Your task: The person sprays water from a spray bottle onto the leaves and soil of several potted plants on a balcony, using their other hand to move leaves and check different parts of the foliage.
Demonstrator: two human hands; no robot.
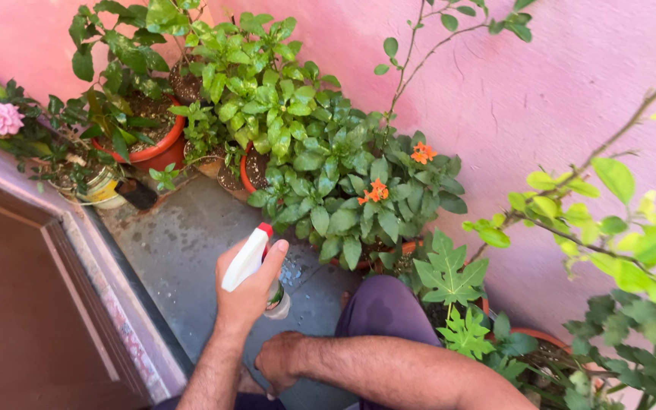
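My left hand point(246, 292) is shut on a spray bottle point(246, 260) with a white head, a red nozzle tip and a clear body. It holds the bottle upright above the wet grey floor point(184, 250), with the nozzle facing a bushy green plant with orange flowers point(343, 190). My right hand point(279, 361) sits lower, beside my left forearm, with its fingers curled under and hidden. My right forearm crosses in from the lower right over my knee in purple trousers point(381, 307).
Orange-red pots point(157, 152) with leafy plants line the pink wall point(510, 91) at the back. A pink rose point(0, 118) blooms at far left. A raised doorstep edge point(108, 288) runs along the left. Lobed-leaf plants point(449, 277) and thin branches point(609, 235) crowd the right.
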